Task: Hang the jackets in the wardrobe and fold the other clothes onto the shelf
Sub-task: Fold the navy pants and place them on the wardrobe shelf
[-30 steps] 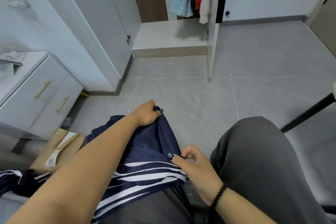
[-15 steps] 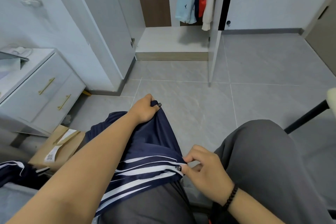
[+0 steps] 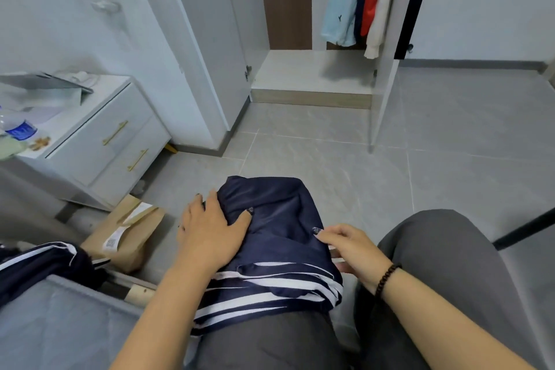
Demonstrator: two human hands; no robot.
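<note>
Left hand [image 3: 210, 234] now flat on navy shorts [image 3: 279, 237], open floor [image 3: 330, 165] ahead

— What carries things here?
— At lower centre, the lap [image 3: 270, 339] bears folded navy shorts [image 3: 279, 237]. The grey floor [image 3: 330, 159] holds a paper bag [image 3: 129, 237] at lower left.
— And at left?
— A white drawer unit [image 3: 99, 135], a bottle [image 3: 18, 126] on top.

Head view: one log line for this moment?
left hand flat on navy garment | right hand at its edge | garment on lap
</note>
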